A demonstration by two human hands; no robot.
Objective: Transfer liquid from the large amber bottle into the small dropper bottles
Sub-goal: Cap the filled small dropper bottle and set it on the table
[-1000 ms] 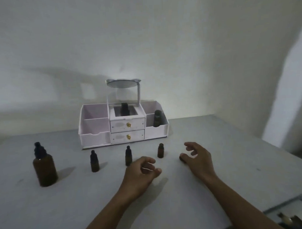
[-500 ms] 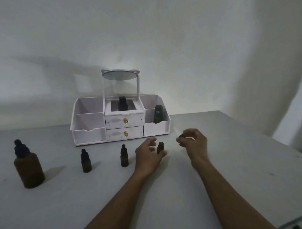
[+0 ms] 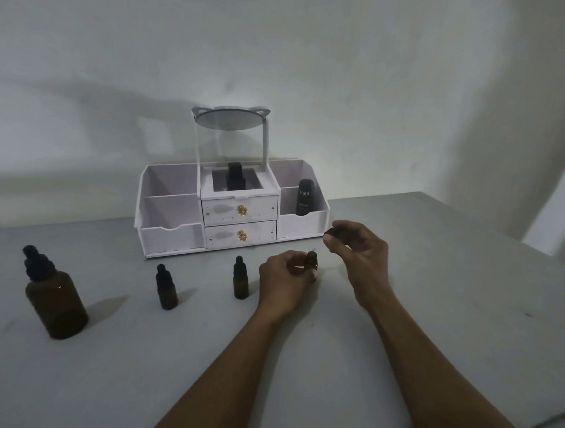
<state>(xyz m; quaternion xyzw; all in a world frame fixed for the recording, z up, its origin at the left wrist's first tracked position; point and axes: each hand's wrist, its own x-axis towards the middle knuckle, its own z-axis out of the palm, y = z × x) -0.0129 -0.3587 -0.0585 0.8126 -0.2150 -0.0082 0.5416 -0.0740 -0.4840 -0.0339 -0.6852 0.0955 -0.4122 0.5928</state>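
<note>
The large amber bottle (image 3: 55,305) with a black dropper cap stands at the left of the grey table (image 3: 438,304). Two small capped dropper bottles (image 3: 166,287) (image 3: 240,278) stand in a row to its right. A third small bottle (image 3: 312,259), uncapped, stands on the table with my left hand (image 3: 285,277) closed around it. My right hand (image 3: 356,249) hovers just right of it, pinching a small black dropper cap (image 3: 332,233) in its fingertips.
A white organiser (image 3: 166,214) with two drawers, side bins and a round mirror stands at the back against the wall. A black "Kahf" bottle (image 3: 304,197) sits in its right bin, a dark bottle (image 3: 235,176) in its middle compartment.
My left hand reached forward and closed on the third small bottle. My right hand picked the black cap off the table and lifted it to beside that bottle.
</note>
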